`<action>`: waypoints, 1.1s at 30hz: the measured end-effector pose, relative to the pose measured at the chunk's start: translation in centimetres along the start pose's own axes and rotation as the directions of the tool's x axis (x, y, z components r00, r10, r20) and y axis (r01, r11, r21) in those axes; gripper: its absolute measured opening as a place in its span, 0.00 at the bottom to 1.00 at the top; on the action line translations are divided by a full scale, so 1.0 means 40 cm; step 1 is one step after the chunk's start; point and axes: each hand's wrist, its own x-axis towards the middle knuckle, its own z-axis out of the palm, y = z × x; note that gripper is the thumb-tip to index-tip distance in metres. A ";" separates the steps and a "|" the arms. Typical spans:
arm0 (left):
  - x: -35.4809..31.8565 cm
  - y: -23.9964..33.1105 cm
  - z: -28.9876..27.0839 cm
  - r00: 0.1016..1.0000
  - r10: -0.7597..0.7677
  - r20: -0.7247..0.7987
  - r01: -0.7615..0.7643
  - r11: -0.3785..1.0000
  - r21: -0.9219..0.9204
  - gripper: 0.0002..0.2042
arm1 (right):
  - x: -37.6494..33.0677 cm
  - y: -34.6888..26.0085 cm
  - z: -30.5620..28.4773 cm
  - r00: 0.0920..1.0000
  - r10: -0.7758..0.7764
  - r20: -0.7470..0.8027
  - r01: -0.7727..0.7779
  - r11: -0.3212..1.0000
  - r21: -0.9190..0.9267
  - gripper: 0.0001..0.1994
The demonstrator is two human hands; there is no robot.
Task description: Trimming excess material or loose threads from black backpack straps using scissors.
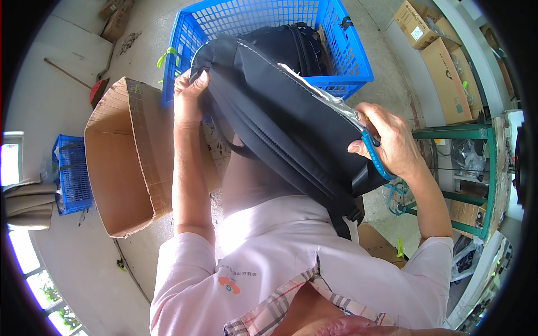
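A black backpack (280, 106) is held up across the front of my body, tilted down to the right. My left hand (191, 95) is closed round its upper left end, thumb on the near side. At the opposite edge, my right hand (389, 137) is closed on what look like blue-handled thread snips (376, 155), their blades mostly hidden by the fingers. Its thumb and fingers are at the backpack's edge. A pale, frayed seam (322, 95) runs along the far side. Dark straps and a buckle (353, 213) hang at the lower right end.
Beyond the backpack stands a blue plastic crate (350, 50) with black bags inside. An open cardboard box (120, 168) is at my left, with a smaller blue crate (75, 173) farther left. A green-framed rack (487, 179) and cartons (448, 78) line the right side.
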 end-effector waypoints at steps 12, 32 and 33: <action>-0.005 0.005 0.012 1.000 -0.008 -0.027 0.008 1.000 -0.010 0.10 | 0.016 0.001 -0.001 1.000 0.012 0.014 -0.011 0.996 -0.092 0.25; -0.008 0.003 0.034 0.998 -0.018 -0.058 0.022 0.997 0.071 0.10 | 0.014 0.000 0.025 0.999 0.009 -0.031 -0.012 0.996 -0.089 0.25; -0.009 0.002 0.033 0.998 -0.019 -0.062 0.023 0.997 0.073 0.10 | 0.017 -0.002 0.026 0.999 0.013 -0.030 -0.016 0.997 -0.080 0.25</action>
